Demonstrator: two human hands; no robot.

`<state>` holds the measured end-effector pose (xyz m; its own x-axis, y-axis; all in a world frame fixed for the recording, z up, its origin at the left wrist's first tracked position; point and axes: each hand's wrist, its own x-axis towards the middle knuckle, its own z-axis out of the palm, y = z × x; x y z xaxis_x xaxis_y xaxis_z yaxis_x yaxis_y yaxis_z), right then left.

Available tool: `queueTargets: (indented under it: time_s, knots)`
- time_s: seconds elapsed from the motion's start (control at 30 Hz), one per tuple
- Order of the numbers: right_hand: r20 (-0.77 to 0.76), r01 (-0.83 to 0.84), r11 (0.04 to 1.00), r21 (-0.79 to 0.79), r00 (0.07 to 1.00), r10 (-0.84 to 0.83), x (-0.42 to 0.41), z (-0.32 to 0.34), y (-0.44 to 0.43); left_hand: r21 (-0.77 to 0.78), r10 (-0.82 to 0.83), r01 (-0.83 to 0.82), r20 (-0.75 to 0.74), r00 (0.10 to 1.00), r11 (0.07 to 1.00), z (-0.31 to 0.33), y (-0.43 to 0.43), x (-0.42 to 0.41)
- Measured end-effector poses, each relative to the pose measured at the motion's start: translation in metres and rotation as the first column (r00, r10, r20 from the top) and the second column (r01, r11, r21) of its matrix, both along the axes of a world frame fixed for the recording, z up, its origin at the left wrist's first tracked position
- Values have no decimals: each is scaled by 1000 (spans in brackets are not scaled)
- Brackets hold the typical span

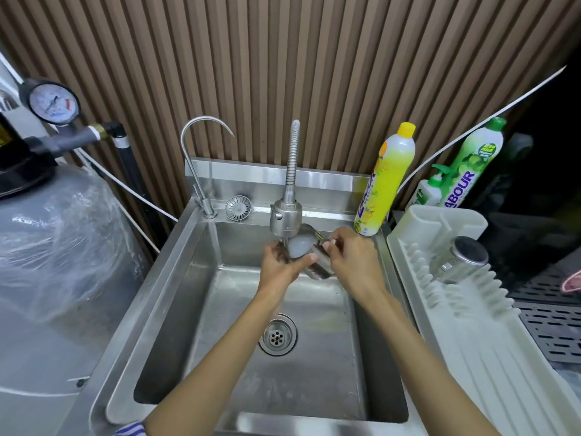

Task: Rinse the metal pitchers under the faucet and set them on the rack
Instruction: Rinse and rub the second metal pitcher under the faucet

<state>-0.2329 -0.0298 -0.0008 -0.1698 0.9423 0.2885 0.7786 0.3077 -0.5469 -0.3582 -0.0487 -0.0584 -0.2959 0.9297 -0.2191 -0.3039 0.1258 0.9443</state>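
Yellow bottle (pixel 385 180) beside white rack (pixel 490 357)

Stainless sink unit (pixel 163 278): back ledge carries a round strainer (pixel 238 208) and a yellow detergent bottle (pixel 382 187). White rack (pixel 471 325) adjoining on the right holds one metal pitcher (pixel 460 262), tilted.

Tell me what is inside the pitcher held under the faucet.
Whitish, foamy water fills the pitcher almost to its rim. The water hides the bottom, and the left hand covers part of the wall.
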Motion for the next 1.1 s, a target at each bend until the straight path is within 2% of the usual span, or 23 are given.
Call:
queueTargets:
  time_s: [0.1, 0.23, 0.4, 0.5, 0.57, 0.67, 0.8, 0.97, 1.1]
  knots:
    - [-95, -28, 998, -57, 995, 22, -1, -7, 4, 75, 75, -73, -23, 997, 994, 0, 6, -2]
    - [-338, -101, 974, -201, 941, 27, -6, -20, 11, 147, 225, -206, -126, 966, 967, 0, 3, -4]
    - [-647, -276, 881, -386, 761, -45, -24, -42, 8, 214, 422, -380, -211, 882, 900, 2, -11, -5]
    - [-777, -380, 830, -408, 621, -97, -31, -53, 1, 215, 418, -359, -416, 808, 908, 5, -19, -15]
    - [-802, -404, 815, -415, 586, -118, -34, -55, -2, 220, 402, -336, -519, 755, 916, 6, -25, -22]
    - [-753, -352, 829, -434, 647, -120, -32, -52, -5, 189, 389, -346, -572, 722, 919, 8, -29, -28]
    - [-620, -235, 897, -373, 783, -52, -26, -35, -6, 44, 329, -361, -526, 784, 932, 7, -31, -27]
    - [-361, -144, 948, -285, 932, 33, -15, -10, -3, -86, 269, -339, -441, 856, 937, 4, -29, -13]
    - [-100, -68, 988, -142, 994, 54, -8, 1, -1, -111, 192, -247, -365, 911, 963, 2, -25, -9]
